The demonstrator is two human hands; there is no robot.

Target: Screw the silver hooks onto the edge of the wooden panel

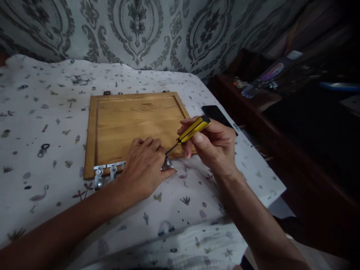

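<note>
A framed wooden panel [137,123] lies flat on a patterned cloth. My right hand [216,144] grips a yellow and black screwdriver [194,129], its shaft slanting down to the left toward the panel's near edge. There my left hand [147,165] bends over the edge, fingers and thumb closed about a metal hinge [168,164]. The screwdriver's tip meets the area of this hinge; the exact contact is hidden by the fingers. To the left along the same edge sit more metal hinges [99,172], partly covered by my left hand and forearm.
Right of the panel, a black phone [215,112] rests on the printed cloth [64,131]. Beyond the cloth's right edge, a clear plastic bottle [271,75] lies tilted on a dark red wooden surface [229,84]. Patterned curtain-like fabric [137,30] hangs behind.
</note>
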